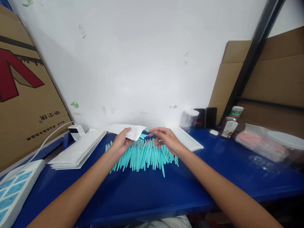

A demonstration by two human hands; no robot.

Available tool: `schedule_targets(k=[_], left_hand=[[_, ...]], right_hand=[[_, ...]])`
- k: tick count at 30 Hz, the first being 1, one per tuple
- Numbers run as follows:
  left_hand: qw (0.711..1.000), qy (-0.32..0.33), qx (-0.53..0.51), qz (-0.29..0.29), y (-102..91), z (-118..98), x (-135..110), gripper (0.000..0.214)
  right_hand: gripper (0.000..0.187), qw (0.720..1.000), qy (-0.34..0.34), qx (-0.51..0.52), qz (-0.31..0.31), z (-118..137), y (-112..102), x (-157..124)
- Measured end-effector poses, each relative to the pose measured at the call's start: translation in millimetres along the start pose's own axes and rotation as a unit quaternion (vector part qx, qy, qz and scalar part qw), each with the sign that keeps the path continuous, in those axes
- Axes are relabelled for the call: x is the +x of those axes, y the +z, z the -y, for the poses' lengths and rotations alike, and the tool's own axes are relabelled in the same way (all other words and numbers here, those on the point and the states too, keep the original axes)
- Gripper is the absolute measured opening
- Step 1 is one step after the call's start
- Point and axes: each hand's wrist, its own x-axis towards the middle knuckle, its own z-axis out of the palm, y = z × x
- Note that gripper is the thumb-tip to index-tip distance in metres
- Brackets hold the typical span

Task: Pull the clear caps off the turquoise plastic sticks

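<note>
My left hand [123, 141] grips a white padded envelope [136, 131], thumb on top, with its mouth facing right. At that mouth, my right hand [165, 138] has its thumb and index finger closed at the end of a slim turquoise stick [147, 130]; its other fingers curl loosely. Below both hands, many turquoise sticks with paler ends [140, 156] lie side by side in a wide heap on the blue table [142, 196]. A few more sticks [142, 137] show just under the envelope's edge. How far the held stick reaches into the envelope is hidden.
Stacked white envelopes [78, 150] lie left, beside a power strip [22, 186] and a white charger [76, 131]. Another envelope [186, 139] lies right. Beyond it stand a clear jar [190, 122], a phone [210, 117] and a bottle [231, 123]. Cardboard [26, 104] flanks the table.
</note>
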Motion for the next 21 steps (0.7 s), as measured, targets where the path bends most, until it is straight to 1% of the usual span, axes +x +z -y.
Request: schedule_targets(k=[2, 5, 7, 10, 13, 16, 18, 21], left_hand=[[1.0, -0.001, 0.001, 0.004, -1.4, -2, 1, 0.012], [1.0, -0.006, 0.004, 0.01, -2.9, -5, 2, 0.012], [1.0, -0.01, 0.008, 0.016, -2.6, -5, 1, 0.011], [0.999, -0.015, 0.017, 0.033, 0.0, -3, -3, 0.009], [0.998, -0.017, 0.024, 0.057, 4.3, 0, -10, 0.006], [0.997, -0.015, 0.029, 0.075, 8.1, 4, -17, 0.005], [0.996, -0.011, 0.034, 0.078, 9.5, 7, -20, 0.006], [0.996, -0.005, 0.045, 0.08, 10.2, 12, -24, 0.01]], right_hand=[[0.022, 1.0, -0.012, -0.004, -0.001, 5, 1, -3], [0.026, 0.999, -0.026, 0.004, 0.02, 8, 1, -5], [0.027, 0.999, -0.027, -0.001, 0.029, 8, 3, -6], [0.027, 0.999, -0.03, -0.016, 0.023, 3, 7, -6], [0.029, 0.998, -0.056, -0.032, -0.007, -3, 12, -6], [0.03, 0.994, -0.079, -0.046, -0.065, -10, 18, -6], [0.03, 0.991, -0.082, -0.047, -0.096, -16, 21, -6], [0.029, 0.99, -0.081, -0.041, -0.109, -23, 27, -6]])
